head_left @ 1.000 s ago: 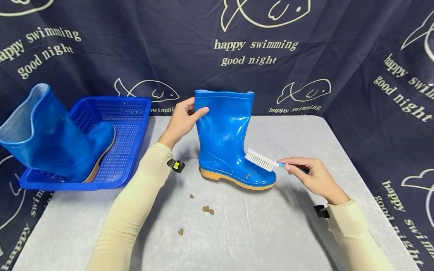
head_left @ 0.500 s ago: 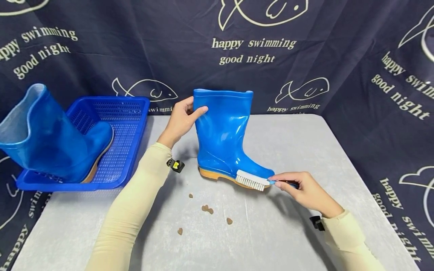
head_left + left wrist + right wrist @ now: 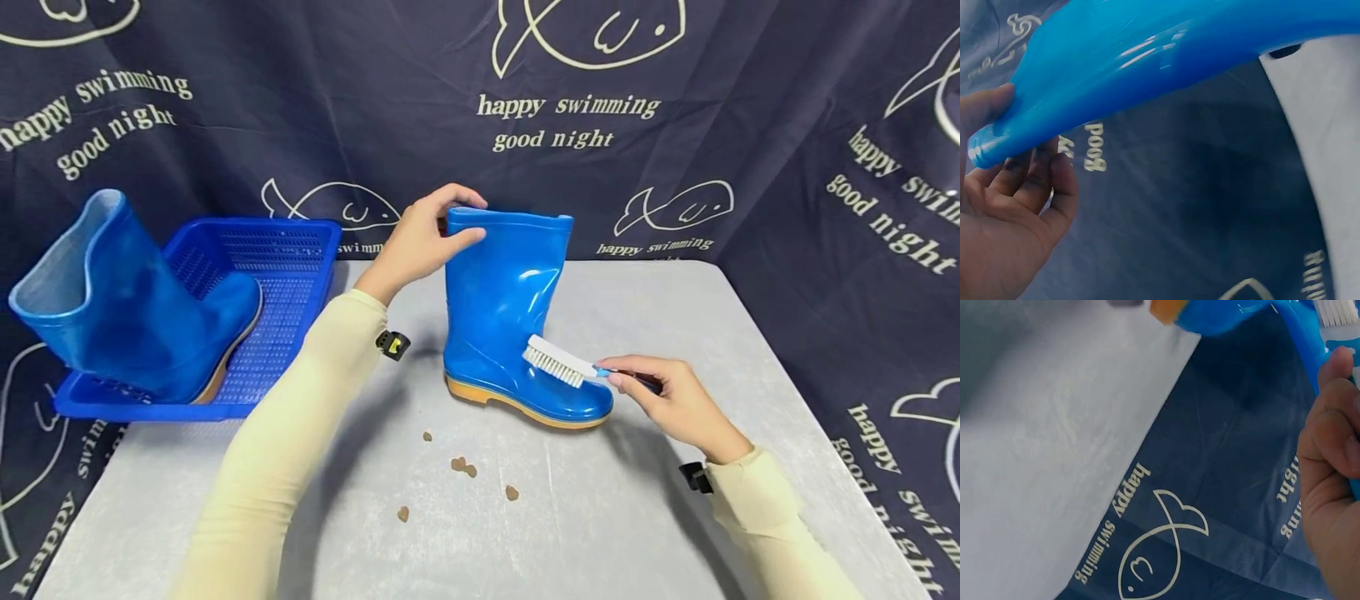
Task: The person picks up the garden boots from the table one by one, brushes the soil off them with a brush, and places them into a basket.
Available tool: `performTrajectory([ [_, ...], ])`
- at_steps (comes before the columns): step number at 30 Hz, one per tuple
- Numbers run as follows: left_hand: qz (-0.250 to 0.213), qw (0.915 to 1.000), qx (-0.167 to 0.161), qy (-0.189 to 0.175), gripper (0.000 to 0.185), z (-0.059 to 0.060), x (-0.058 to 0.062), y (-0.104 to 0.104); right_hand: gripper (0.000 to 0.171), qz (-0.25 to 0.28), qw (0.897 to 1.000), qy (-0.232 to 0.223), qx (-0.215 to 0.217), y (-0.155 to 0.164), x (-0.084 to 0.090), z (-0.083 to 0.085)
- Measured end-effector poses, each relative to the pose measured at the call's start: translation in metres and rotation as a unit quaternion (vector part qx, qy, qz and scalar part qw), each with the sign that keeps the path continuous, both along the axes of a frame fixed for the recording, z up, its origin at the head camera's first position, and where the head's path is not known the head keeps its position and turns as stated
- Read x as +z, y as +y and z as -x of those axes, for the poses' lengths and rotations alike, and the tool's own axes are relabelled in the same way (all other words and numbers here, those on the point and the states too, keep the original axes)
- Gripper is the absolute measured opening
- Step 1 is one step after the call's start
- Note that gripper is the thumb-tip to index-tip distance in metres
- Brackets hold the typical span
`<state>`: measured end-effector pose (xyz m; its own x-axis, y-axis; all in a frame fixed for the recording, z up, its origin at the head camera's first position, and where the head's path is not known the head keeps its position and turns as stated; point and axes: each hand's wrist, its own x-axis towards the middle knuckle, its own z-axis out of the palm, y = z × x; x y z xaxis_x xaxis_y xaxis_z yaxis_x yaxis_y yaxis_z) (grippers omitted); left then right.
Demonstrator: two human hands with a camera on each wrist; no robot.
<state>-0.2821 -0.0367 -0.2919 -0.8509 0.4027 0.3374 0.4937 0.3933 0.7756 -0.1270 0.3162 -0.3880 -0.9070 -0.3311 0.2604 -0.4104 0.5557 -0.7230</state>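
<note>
A blue rubber boot [image 3: 504,292] with a tan sole stands on the grey table, its toe pointing right. My left hand [image 3: 418,242] pinches the boot's top edge at the back, thumb on the near side; in the left wrist view, the fingers lie behind the boot shaft [image 3: 1116,69]. My right hand [image 3: 678,404] grips the handle of a white-bristled scrub brush [image 3: 561,360], whose bristles are at the instep, above the toe. In the right wrist view, part of the brush [image 3: 1340,315] shows beyond my curled fingers; whether the bristles press on the boot is hard to tell.
A second blue boot [image 3: 150,308] leans in a blue plastic basket [image 3: 300,283] on the left. Several small brown pieces [image 3: 463,467] lie on the table [image 3: 600,517] in front of the boot. A dark printed cloth [image 3: 420,108] hangs behind.
The brush swept down over the toe's side, then rose back to the instep. A brown patch left the toe, and another brown piece lies on the table. My left hand shifted up to the rim.
</note>
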Motion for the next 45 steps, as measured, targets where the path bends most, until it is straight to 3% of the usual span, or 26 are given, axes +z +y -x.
performTrajectory([
  [3, 0.068, 0.9974, -0.018, 0.013, 0.034, -0.003, 0.017, 0.011, 0.024, -0.002, 1.0, -0.009, 0.012, 0.0, -0.006, -0.002],
  [6, 0.155, 0.9868, -0.039, 0.027, 0.035, -0.006, 0.034, 0.026, 0.023, -0.005, 1.0, -0.015, 0.027, 0.0, -0.01, -0.006],
  [9, 0.253, 0.9653, -0.049, 0.04, 0.036, -0.011, 0.047, 0.041, 0.023, -0.011, 0.999, -0.022, 0.044, -0.001, -0.012, -0.009],
  [13, 0.36, 0.9252, -0.051, 0.108, 0.033, -0.015, 0.055, 0.055, 0.022, -0.034, 0.997, -0.03, 0.057, -0.002, -0.014, -0.011],
  [15, 0.393, 0.9059, -0.044, 0.153, 0.029, -0.015, 0.058, 0.059, 0.022, -0.044, 0.997, -0.033, 0.059, -0.002, -0.015, -0.011],
  [17, 0.41, 0.8934, -0.024, 0.181, 0.027, -0.015, 0.059, 0.061, 0.022, -0.045, 0.997, -0.035, 0.059, -0.002, -0.016, -0.011],
  [20, 0.428, 0.8817, 0.023, 0.198, 0.027, -0.017, 0.059, 0.065, 0.022, -0.037, 0.997, -0.034, 0.054, -0.001, -0.018, -0.012],
  [23, 0.436, 0.8751, 0.058, 0.203, 0.028, -0.02, 0.057, 0.068, 0.023, -0.027, 0.998, -0.029, 0.048, 0.001, -0.018, -0.012],
  [25, 0.424, 0.8828, 0.059, 0.192, 0.029, -0.022, 0.054, 0.069, 0.023, -0.023, 0.998, -0.027, 0.045, 0.002, -0.018, -0.012],
  [30, 0.355, 0.929, 0.041, 0.098, 0.031, -0.021, 0.049, 0.067, 0.024, -0.012, 0.999, -0.026, 0.042, 0.002, -0.016, -0.012],
  [32, 0.329, 0.9411, 0.043, 0.067, 0.033, -0.021, 0.05, 0.066, 0.024, -0.009, 0.999, -0.028, 0.041, 0.003, -0.015, -0.012],
  [37, 0.287, 0.9554, 0.059, 0.039, 0.04, -0.024, 0.054, 0.063, 0.024, -0.004, 0.998, -0.034, 0.044, 0.005, -0.011, -0.011],
  [45, 0.261, 0.9622, 0.072, 0.034, 0.04, -0.034, 0.063, 0.064, 0.025, 0.018, 0.999, -0.027, 0.044, 0.01, -0.005, -0.015],
])
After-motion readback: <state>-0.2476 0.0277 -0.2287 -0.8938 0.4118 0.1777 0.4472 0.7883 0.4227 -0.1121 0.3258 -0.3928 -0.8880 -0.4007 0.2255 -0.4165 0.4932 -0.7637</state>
